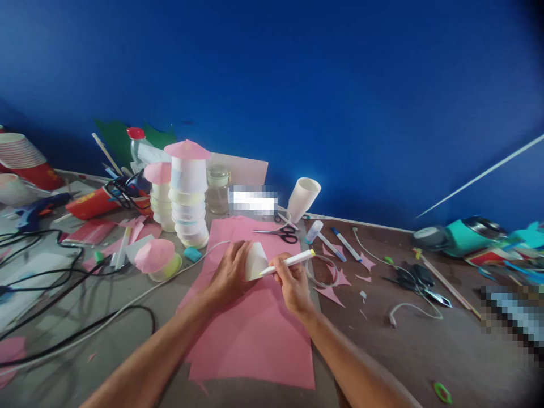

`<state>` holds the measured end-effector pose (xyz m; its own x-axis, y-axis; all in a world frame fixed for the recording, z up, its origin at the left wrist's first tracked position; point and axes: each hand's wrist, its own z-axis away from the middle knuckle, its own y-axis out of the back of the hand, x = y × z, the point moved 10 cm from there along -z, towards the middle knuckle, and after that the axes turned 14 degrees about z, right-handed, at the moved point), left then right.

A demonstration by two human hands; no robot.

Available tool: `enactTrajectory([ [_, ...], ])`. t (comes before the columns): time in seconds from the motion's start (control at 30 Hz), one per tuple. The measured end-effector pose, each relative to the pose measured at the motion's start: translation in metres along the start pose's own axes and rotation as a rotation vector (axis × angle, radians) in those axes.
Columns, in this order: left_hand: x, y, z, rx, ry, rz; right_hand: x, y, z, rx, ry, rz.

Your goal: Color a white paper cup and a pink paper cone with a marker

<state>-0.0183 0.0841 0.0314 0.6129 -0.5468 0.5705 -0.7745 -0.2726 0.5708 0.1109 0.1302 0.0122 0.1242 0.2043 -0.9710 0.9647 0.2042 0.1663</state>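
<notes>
My left hand (233, 269) is closed around a white paper cup (256, 262), which lies tilted over the pink paper sheet (255, 340). Between the fingers of my right hand (293, 280) is a white marker (298, 258) with a yellow end. Its yellow tip meets or nearly meets the cup's lower edge; contact cannot be made out. Just beyond my hands, dark-handled scissors (288, 233) rest on the pink sheet. To the left stands a tall stack of white cups (189, 209) under a pink paper cone (187, 149).
A shorter capped stack (161, 201) and a low pink-topped cup (156, 258) stand left. Behind are a glass jar (218, 190) and a leaning white cup (304, 198). Black cables (46, 277) cross the left side. Pink scraps (334, 294) and blue markers (346, 243) lie right.
</notes>
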Motion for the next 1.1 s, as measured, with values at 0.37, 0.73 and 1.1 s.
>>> enactTrajectory([
  [0.37, -0.010, -0.003, 0.003, -0.017, 0.028, -0.006, 0.016, 0.010, -0.002, 0.117, -0.111, -0.119],
  [0.73, -0.009, -0.003, 0.002, -0.034, 0.055, 0.004, 0.010, 0.011, -0.002, 0.122, -0.072, -0.051],
  [1.1, -0.019, -0.002, 0.006, 0.001, 0.132, 0.022, 0.012, 0.020, 0.000, 0.242, -0.076, -0.100],
])
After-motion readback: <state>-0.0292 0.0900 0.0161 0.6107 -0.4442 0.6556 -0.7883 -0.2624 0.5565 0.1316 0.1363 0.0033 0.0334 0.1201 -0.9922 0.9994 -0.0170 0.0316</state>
